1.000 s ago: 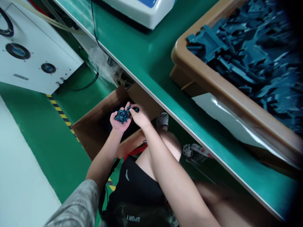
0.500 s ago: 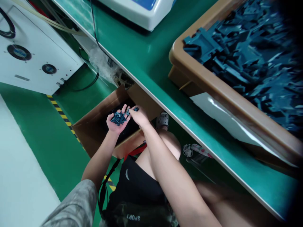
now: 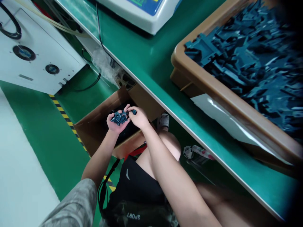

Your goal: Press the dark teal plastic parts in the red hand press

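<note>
My left hand [image 3: 115, 126] is palm up, its fingers curled round a small heap of dark blue-grey plastic parts [image 3: 119, 118]. Beside it, my right hand [image 3: 139, 118] pinches one or more similar small parts [image 3: 134, 112] between thumb and fingers, close to the left fingertips. Both hands are over an open cardboard box [image 3: 91, 134] on the floor. Dark contents show inside the box, but I cannot make out what they are.
A brown plastic bin [image 3: 176, 58] piled with blue-grey plastic parts [image 3: 248, 60] stands on the green table [image 3: 144, 53]. A white device [image 3: 151, 23] sits at the table's back. White machine cabinet [image 3: 40, 63] stands at left. A shoe [image 3: 163, 121] is under the table.
My right hand has shifted slightly and its fingers have curled in nearer the left hand's parts. The left hand stays almost still. The view has moved a little.
</note>
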The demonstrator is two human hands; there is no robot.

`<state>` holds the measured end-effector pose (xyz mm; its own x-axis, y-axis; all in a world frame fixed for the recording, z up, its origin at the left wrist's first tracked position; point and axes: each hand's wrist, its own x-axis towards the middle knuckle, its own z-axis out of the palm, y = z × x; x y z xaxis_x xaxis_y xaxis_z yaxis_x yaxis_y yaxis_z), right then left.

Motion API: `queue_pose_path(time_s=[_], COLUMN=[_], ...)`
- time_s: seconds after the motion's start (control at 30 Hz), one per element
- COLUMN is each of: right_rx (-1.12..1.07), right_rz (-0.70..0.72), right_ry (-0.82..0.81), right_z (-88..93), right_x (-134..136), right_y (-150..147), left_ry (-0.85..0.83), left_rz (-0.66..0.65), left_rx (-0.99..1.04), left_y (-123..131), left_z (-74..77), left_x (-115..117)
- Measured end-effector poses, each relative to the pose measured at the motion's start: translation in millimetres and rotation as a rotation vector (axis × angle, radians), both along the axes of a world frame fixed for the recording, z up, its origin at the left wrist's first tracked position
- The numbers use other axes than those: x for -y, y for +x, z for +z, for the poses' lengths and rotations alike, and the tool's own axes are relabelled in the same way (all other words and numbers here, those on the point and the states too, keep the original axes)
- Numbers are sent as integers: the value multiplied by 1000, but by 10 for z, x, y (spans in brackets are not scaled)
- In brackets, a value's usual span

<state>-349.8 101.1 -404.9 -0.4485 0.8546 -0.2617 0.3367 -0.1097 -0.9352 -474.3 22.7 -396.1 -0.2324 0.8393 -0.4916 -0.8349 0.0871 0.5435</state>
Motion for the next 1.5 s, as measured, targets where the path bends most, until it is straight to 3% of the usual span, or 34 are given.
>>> queue_pose_path(time_s=[0.23, 0.37, 0.47, 0.57, 0.67, 0.83, 0.93, 1.17, 1.33, 1.5], right_rx=[183, 174, 305, 390, 305, 93, -52, 48, 68, -36], right_rz=[128, 28, -102, -18, 92, -53, -12, 88, 5, -142], right_ry=[95, 59, 4, -48, -118, -131, -144, -189, -158, -192], right_z=[80, 144, 132, 96, 86, 81, 56, 94, 124, 88], right_x=[27, -22, -65, -73, -46, 19, 58, 114, 134, 73], right_y=[34, 44, 52, 48, 13, -68, -95, -46, -35, -48], left_ry=[-4, -6, 55, 97, 93, 93, 110, 110, 86, 107], left_rz=[-29, -24, -21, 16, 63, 80, 70, 35, 115, 104], left_rx=[21, -24, -66, -53, -46, -52, -50, -135, -116, -80], left_y=[18, 31, 8, -48, -106, -112, -50, 95, 105, 68], left_z=[-21, -15, 25, 82, 130, 148, 125, 49, 48, 153], left_x=[36, 15, -13, -17, -8, -34, -68, -88, -100, -152])
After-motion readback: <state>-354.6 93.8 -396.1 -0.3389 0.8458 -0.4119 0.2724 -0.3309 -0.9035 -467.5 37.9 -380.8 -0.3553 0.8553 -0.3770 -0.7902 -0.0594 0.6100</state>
